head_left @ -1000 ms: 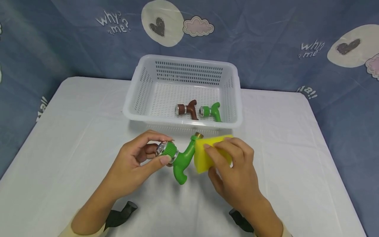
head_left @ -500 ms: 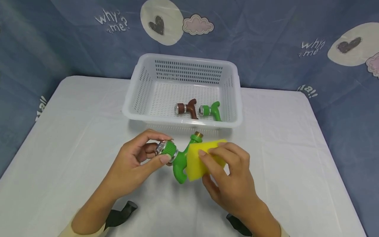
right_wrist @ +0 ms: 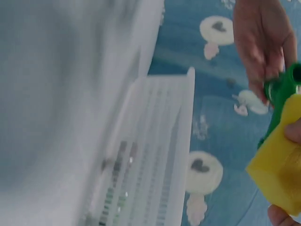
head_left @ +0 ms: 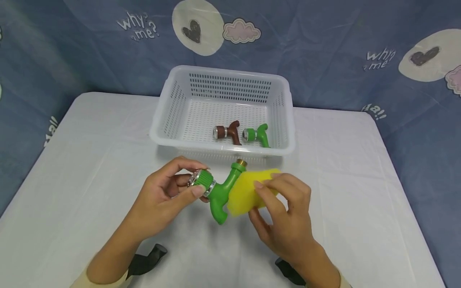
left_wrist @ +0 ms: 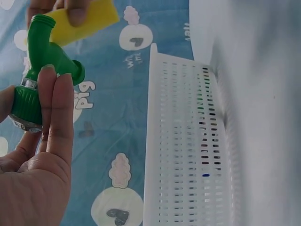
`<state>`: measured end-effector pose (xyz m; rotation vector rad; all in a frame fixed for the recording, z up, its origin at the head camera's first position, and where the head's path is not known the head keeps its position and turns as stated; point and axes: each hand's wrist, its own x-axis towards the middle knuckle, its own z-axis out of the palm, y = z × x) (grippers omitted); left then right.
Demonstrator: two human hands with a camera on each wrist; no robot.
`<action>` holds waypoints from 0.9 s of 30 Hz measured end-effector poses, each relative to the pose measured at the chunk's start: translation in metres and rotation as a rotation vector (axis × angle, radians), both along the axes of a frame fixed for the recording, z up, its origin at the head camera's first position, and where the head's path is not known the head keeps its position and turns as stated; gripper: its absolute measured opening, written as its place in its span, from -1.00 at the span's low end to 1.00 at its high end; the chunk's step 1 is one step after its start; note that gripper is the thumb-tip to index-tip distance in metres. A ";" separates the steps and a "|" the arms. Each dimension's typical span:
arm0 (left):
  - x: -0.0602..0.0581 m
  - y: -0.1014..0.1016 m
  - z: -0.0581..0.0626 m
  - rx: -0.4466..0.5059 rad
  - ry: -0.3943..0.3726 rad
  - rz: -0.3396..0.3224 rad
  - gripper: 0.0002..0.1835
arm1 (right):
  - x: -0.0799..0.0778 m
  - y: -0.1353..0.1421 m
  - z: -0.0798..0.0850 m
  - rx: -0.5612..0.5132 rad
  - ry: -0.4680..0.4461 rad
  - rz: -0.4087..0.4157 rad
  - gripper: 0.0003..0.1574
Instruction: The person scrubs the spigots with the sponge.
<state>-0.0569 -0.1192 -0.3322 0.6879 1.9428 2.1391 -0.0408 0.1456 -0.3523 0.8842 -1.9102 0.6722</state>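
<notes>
A green faucet (head_left: 220, 196) with a ribbed green and chrome knob is held above the table by my left hand (head_left: 163, 200), whose thumb and fingers grip the knob. Its brass threaded end points away, toward the basket, and its curved spout points down toward me. My right hand (head_left: 288, 212) pinches a yellow sponge (head_left: 248, 194) against the right side of the faucet's body. In the left wrist view the faucet (left_wrist: 44, 59) sits between thumb and fingers, with part of the sponge (left_wrist: 89, 21) behind it. The right wrist view shows the sponge (right_wrist: 277, 160) covering part of the faucet.
Behind the hands stands a white perforated basket (head_left: 219, 149) on the white-covered table (head_left: 360, 180). A brown faucet (head_left: 232, 133) and another green faucet (head_left: 257, 135) lie inside it, at the front right. A blue printed cloth (head_left: 317, 52) hangs behind the table.
The sponge has moved down along the faucet's body from near its threaded end, then slightly back up and right, bending. My left hand and the faucet have stayed almost still.
</notes>
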 end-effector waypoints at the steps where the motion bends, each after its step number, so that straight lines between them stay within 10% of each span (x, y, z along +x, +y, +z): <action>1: 0.000 0.000 0.000 0.000 0.002 -0.001 -0.63 | 0.001 -0.002 0.000 0.002 0.020 0.011 -0.74; 19: 0.002 0.000 0.001 -0.054 0.034 0.022 -0.65 | -0.005 0.012 -0.002 -0.015 -0.065 -0.097 -0.65; 27: 0.002 0.002 0.000 -0.089 0.085 0.048 -0.63 | 0.002 0.000 0.002 0.035 0.028 0.010 -0.69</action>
